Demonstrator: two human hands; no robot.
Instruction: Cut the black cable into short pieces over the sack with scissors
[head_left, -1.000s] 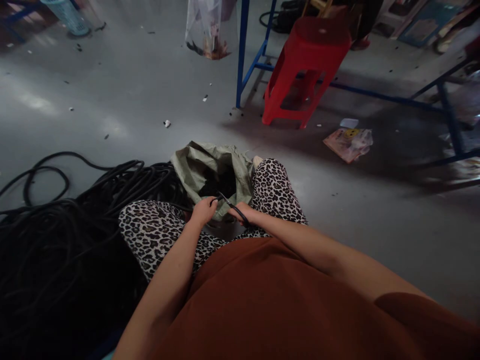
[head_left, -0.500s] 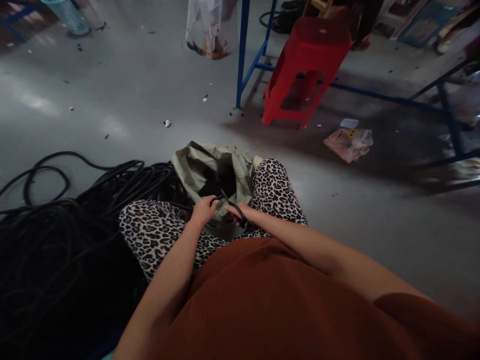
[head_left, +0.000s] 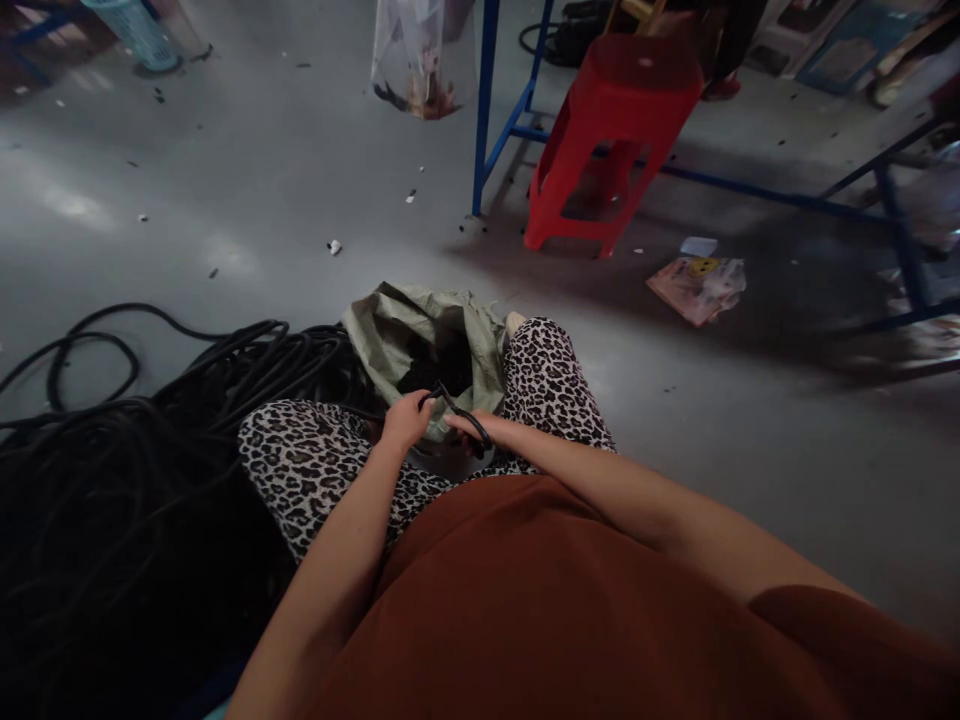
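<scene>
Between my knees stands a grey-green woven sack [head_left: 375, 335], its mouth gaping over a dark heap of small black pieces [head_left: 442, 368]. Over its near rim, my left hand [head_left: 406, 420] is closed on a black rubber cord [head_left: 428, 397], whose end points toward the blades. My right hand [head_left: 471, 428] grips black-handled scissors [head_left: 474, 425] from the right. The scissor tips meet the cord's end above the sack; whether the blades are fully closed is too small to tell. The cord runs back past my left knee toward a big tangled pile of black cord [head_left: 150, 440].
Ahead on the right, a red plastic stool [head_left: 615, 140] stands by a blue metal table frame [head_left: 486, 110]. A clear bag [head_left: 424, 60] hangs beside it. A crumpled plastic bag [head_left: 699, 288] and small scraps lie on the grey floor [head_left: 262, 200]. A light-blue basket [head_left: 142, 35] is far left.
The scissors' blades have turned slightly and drawn closer together at the cord's end. My right fingers have shifted a little to the left; the left hand barely moved.
</scene>
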